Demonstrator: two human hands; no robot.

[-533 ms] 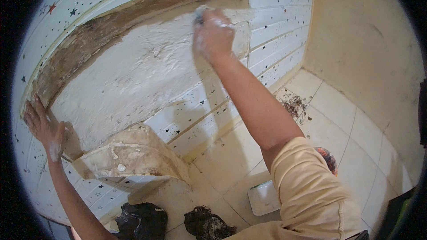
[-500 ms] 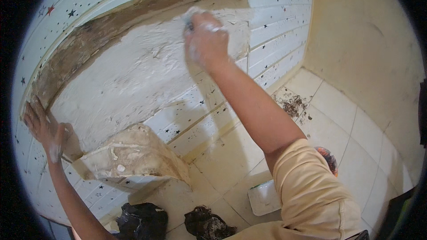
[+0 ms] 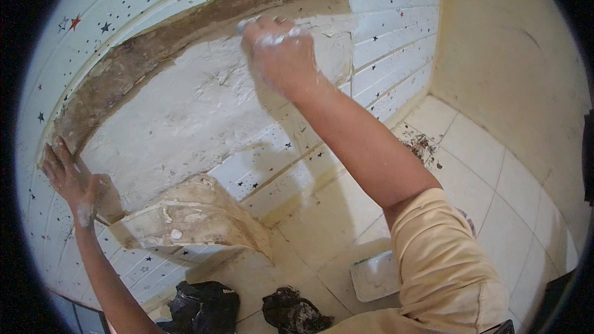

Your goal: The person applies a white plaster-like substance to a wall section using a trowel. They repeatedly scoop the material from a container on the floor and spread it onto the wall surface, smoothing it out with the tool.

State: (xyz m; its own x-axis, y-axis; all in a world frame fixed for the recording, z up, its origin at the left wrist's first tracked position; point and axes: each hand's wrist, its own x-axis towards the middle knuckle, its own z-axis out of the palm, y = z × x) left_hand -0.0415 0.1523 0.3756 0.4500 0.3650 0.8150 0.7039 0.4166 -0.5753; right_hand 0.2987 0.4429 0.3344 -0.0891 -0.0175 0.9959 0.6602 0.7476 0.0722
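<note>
My right hand (image 3: pixel 281 55), its back and knuckles smeared with white paste, is closed at the upper part of a whitish plastered patch (image 3: pixel 179 105) on the wall. A small pale bluish bit pokes out past its fingers; the rest of what it grips is hidden. With fingers spread, my left hand (image 3: pixel 71 179) leans on the wall at the patch's left end, beside the peeled covering. Above the patch runs a bare brown strip (image 3: pixel 133 62). Below it, a loose flap of wall covering (image 3: pixel 192 213) hangs down, its brownish back showing.
White panelled wall covering (image 3: pixel 396 43) with stars surrounds the patch. A plain beige wall (image 3: pixel 507 74) meets it at the right. On the tiled floor (image 3: pixel 476 173) lie brown debris (image 3: pixel 424 148), a black plastic bag (image 3: pixel 204 306), a dark crumpled heap (image 3: pixel 294 310) and a whitish tray (image 3: pixel 375 277).
My right hand has moved slightly left along the upper part of the patch. My left hand stays spread on the wall. The whole view has shifted slightly.
</note>
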